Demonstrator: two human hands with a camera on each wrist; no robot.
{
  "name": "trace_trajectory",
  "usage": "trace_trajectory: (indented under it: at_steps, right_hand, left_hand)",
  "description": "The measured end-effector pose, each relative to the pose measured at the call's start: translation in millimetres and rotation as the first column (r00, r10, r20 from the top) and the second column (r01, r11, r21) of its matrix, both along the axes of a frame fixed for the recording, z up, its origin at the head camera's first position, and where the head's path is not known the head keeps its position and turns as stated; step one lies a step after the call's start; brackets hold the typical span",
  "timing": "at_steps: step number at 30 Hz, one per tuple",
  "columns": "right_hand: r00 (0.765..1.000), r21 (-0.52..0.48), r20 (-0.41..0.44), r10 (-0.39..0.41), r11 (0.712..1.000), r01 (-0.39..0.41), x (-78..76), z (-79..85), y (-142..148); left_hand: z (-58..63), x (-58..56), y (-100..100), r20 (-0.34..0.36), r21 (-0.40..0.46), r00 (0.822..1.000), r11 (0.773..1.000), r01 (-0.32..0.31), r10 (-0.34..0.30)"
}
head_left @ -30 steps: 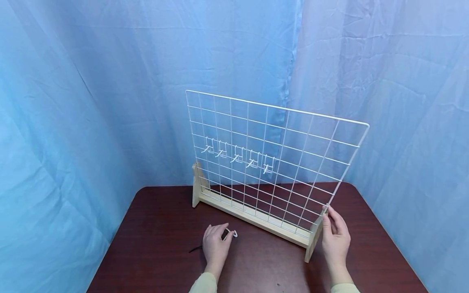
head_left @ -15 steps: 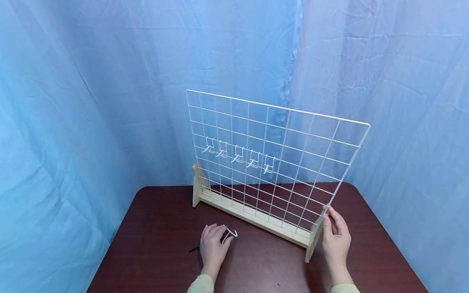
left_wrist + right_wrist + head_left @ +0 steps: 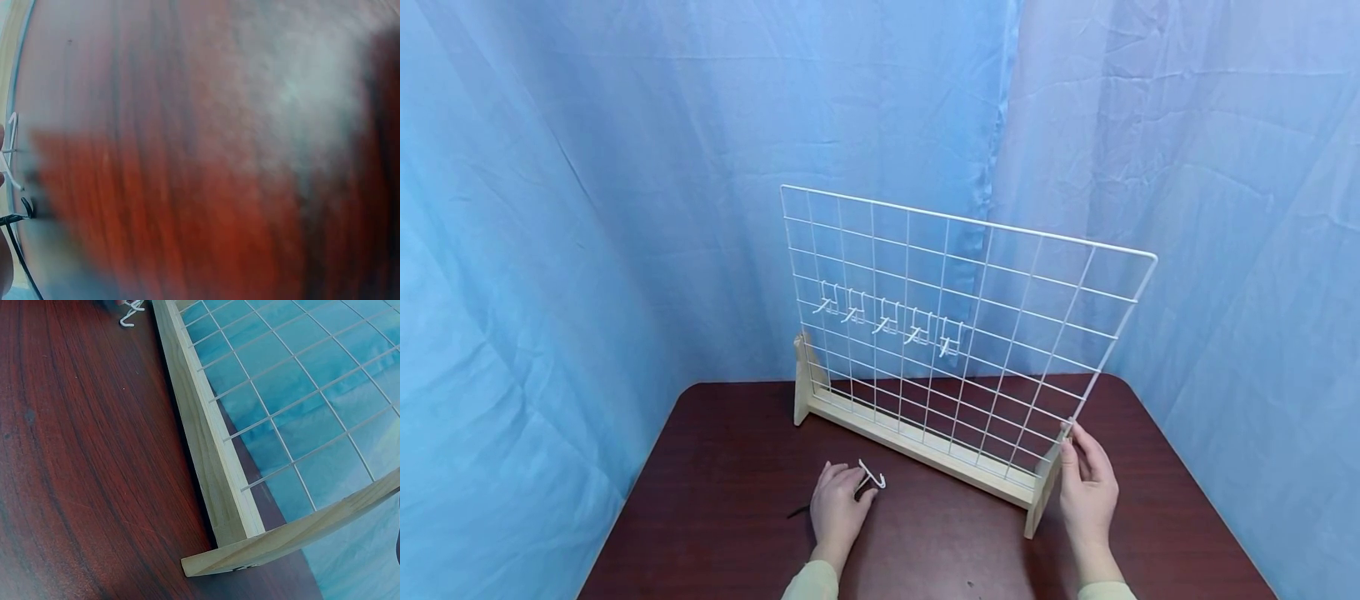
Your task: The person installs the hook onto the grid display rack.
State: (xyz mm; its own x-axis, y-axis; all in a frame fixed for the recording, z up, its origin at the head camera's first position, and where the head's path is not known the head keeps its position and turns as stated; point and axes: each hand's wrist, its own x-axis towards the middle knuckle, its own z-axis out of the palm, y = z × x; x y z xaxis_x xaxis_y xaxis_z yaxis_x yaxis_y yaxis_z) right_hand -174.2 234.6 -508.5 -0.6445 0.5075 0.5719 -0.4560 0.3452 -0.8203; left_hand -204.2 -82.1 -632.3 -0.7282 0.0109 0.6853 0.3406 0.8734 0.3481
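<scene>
Near the front left of the table, my left hand (image 3: 837,508) pinches a small white wire hook (image 3: 871,475) between thumb and fingers; its bent end points to the right. A white wire grid panel (image 3: 970,219) stands upright in a pale wooden base (image 3: 925,448), set at an angle across the table. At the base's right end, my right hand (image 3: 1088,492) grips the top of the wooden side foot (image 3: 1040,498) beside the grid's edge. Several white hooks (image 3: 886,323) hang in a row on one grid wire, left of the middle.
The dark red-brown table (image 3: 722,467) has rounded back corners. A thin black cord or strap (image 3: 799,510) shows beside the left hand, and again as a looped black piece (image 3: 25,212) in the left wrist view. Blue curtains (image 3: 700,167) surround the table.
The left hand has shifted slightly left, and the hook has turned in its fingers so more of it shows. Right hand and grid have stayed put.
</scene>
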Motion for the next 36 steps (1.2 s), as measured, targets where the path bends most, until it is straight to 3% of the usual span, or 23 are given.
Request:
trace_trajectory:
  at_steps: [5,15,22,36]
  right_hand:
    - [1.000,0.001,-0.006,0.005,1.000,-0.005,0.0,0.1,0]
    - [1.000,0.006,0.002,0.002,1.000,-0.002,0.5,0.8,0]
    - [1.000,0.006,0.007,-0.001,1.000,0.001,0.4,0.5,1]
    - [1.000,0.007,0.003,0.004,1.000,-0.004,0.6,1.6,0]
  left_hand:
    - [1.7,-1.0,4,0.075,-0.031,0.997,1.000,-0.001,0.004]
    - [9.4,-2.5,14,0.115,-0.104,0.993,0.994,0.031,-0.019]
    - [14.8,-3.1,15,0.190,-0.184,0.981,0.980,0.072,-0.036]
    - [18.1,-4.6,39,0.185,-0.201,0.978,0.970,0.136,-0.099]
